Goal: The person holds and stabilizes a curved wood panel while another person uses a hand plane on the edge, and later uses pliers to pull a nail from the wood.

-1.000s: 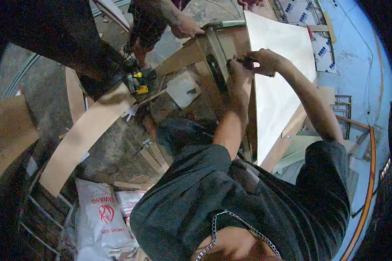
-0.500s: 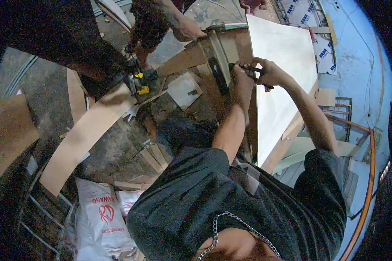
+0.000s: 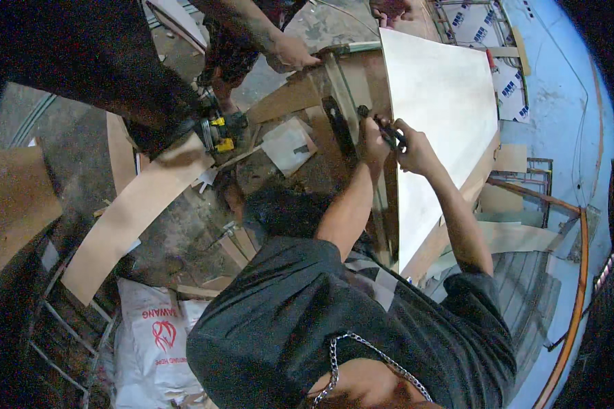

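Note:
My left hand (image 3: pixel 373 142) is closed around one end of a black hand tool (image 3: pixel 391 131) at the left edge of a white panel (image 3: pixel 443 102). A dark rounded tip pokes out beyond my left fingers. My right hand (image 3: pixel 414 150) grips the tool's other end, over the panel's surface. The fingers cover much of the tool, so its exact kind cannot be told. Left of the panel runs a wooden frame (image 3: pixel 351 88) with a long pale strip. At its far end rests another person's hand (image 3: pixel 293 53); a further hand (image 3: pixel 391 8) is at the panel's far corner.
A yellow and black power tool (image 3: pixel 220 134) lies by a person's foot, near a long curved board (image 3: pixel 136 218). White sacks (image 3: pixel 153 341) stand at lower left beside a metal rack (image 3: pixel 68 341). Offcuts (image 3: pixel 288 146) litter the floor. A blue wall (image 3: pixel 559 102) borders the right.
My hands and the black tool have shifted slightly left and nearer to me. The right hand has come closer to the left. The other person's hand at the frame has moved a little.

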Available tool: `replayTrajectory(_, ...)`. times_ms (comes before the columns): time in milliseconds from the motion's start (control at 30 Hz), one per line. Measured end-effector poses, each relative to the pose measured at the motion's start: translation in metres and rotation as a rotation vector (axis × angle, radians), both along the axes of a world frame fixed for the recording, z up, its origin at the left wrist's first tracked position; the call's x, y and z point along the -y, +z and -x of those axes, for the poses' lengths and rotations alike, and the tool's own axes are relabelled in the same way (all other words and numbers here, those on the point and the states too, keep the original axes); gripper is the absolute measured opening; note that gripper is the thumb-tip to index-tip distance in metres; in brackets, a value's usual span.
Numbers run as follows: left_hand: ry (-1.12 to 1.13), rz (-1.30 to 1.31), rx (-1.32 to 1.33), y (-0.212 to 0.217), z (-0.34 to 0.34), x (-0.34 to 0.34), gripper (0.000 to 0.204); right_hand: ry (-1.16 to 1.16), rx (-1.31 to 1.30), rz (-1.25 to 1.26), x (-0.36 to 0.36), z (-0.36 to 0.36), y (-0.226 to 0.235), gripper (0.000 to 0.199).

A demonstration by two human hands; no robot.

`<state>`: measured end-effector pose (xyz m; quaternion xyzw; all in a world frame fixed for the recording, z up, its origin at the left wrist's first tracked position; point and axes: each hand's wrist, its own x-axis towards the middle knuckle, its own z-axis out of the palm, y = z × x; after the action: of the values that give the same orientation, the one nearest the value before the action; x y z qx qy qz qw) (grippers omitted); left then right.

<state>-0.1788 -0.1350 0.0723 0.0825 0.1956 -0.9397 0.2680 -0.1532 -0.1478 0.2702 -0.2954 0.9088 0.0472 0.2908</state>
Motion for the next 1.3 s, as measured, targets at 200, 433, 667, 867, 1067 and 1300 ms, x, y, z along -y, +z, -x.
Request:
replayTrajectory(200,0.097,0.112,0.253,0.020,0.000,0.010,0.035,0.233,-0.114,-0.063,0.039,0.027,0.021,0.025)
replayTrajectory(433,-0.193,-0.184,0.500,0.015,0.022,0.024,0.041,0.248,-0.133,-0.216,0.082,0.029,0.030,0.021)
replayTrajectory(667,-0.129,-0.149,0.471,0.012,0.041,0.023,0.058,0.516,-0.255,-0.190,0.095,0.057,0.019,0.023)
replayTrajectory(867,0.084,-0.661,-0.094,0.018,0.042,0.023,0.059,0.489,-0.235,-0.184,0.094,0.063,0.016,0.038)
replayTrajectory(1067,0.068,-1.267,-0.210,-0.008,0.067,0.023,0.056,0.441,-0.183,-0.172,0.091,0.061,0.017,0.013)
replayTrajectory(1300,-0.091,-0.692,0.055,0.004,0.045,0.017,0.032,0.573,-0.142,-0.259,0.102,0.062,0.019,0.032)
